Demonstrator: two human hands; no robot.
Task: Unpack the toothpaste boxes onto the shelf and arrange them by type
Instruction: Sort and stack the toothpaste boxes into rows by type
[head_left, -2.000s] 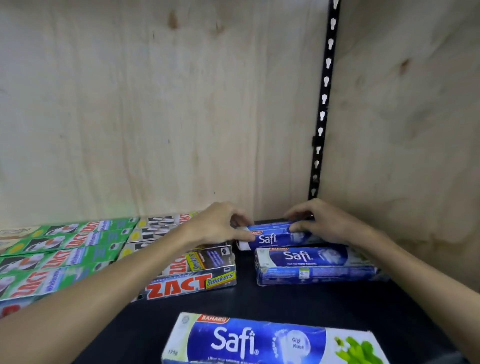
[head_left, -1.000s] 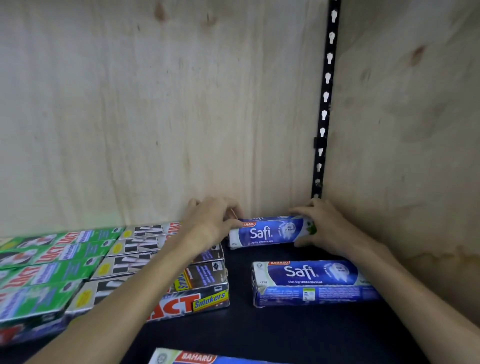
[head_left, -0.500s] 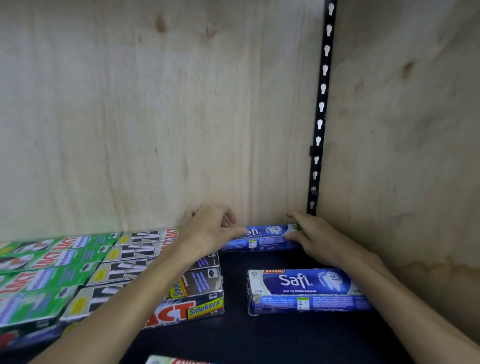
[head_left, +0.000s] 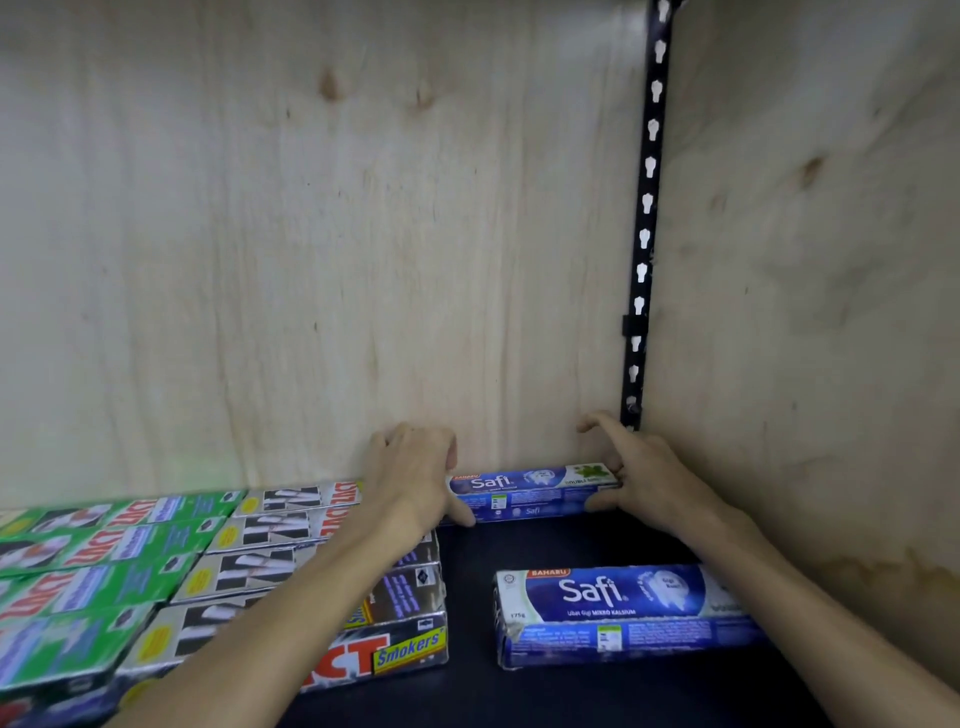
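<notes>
A blue Safi toothpaste box (head_left: 530, 493) lies flat at the back of the dark shelf (head_left: 571, 696), against the plywood back wall. My left hand (head_left: 415, 478) covers its left end, fingers curled over the top and thumb against the lower front edge. My right hand (head_left: 639, 478) is at its right end: the thumb touches the front face, and the fingers are spread, with the index lifted off. A second Safi box (head_left: 623, 613) lies in front, apart from both hands. Silver ZACT Smokers boxes (head_left: 270, 571) and green ZACT boxes (head_left: 88, 571) fill the left.
A black slotted shelf rail (head_left: 644, 234) runs up the back right corner. The plywood side wall (head_left: 831, 312) closes the right. Bare dark shelf lies between the two Safi boxes and in front of the nearer one.
Both hands carried the rear Safi box back from above the front one and laid it flat against the back wall. My right hand's fingers have since lifted and spread.
</notes>
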